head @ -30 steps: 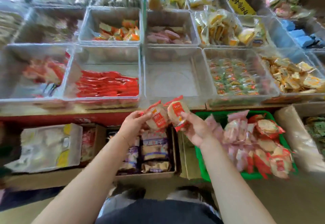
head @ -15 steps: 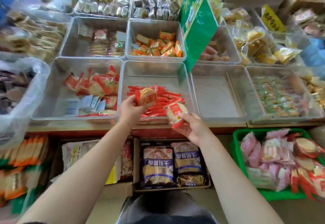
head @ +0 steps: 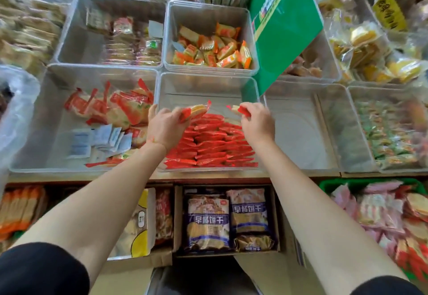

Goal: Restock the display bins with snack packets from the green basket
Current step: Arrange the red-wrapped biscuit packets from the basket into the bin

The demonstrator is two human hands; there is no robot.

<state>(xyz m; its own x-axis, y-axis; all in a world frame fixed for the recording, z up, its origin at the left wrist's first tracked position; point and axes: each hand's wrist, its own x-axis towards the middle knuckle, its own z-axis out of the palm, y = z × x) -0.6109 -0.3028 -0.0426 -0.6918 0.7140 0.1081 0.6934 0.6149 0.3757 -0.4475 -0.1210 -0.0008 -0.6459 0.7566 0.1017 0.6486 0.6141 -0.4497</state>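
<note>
Two hands are held over a clear display bin (head: pixel 203 86) at the centre of the view. In the left hand (head: pixel 164 128) a red-edged snack packet (head: pixel 196 110) with a pale round biscuit is pinched, the fingers closed on its lower end; the packet lies tilted above the bin's rear half. In the right hand (head: pixel 258 122) a second packet (head: pixel 240 110) is gripped, the fingers curled tightly round it so that only its red and pale tip is seen at 9 o'clock of the hand. The two packets are held apart, side by side.

Beneath the hands, the front half of the bin is filled with a stack of red packets (head: pixel 215 146) laid in overlapping rows; the rear half is bare. The green basket (head: pixel 328 184) is seen at 4 o'clock of the bin, below the table edge, heaped with pink and red snack packets (head: pixel 379 209). A neighbouring bin (head: pixel 53 132) at 9 o'clock is occupied by loose red packets and small blue-white sachets. An empty clear bin (head: pixel 298 132) stands at 3 o'clock. A green sign (head: pixel 280 28) is leaned at 1 o'clock, and a bin of orange and yellow sweets (head: pixel 210 51) is placed at 12 o'clock. A cardboard box of blue biscuit bags (head: pixel 228 218) sits below the table at 6 o'clock.
</note>
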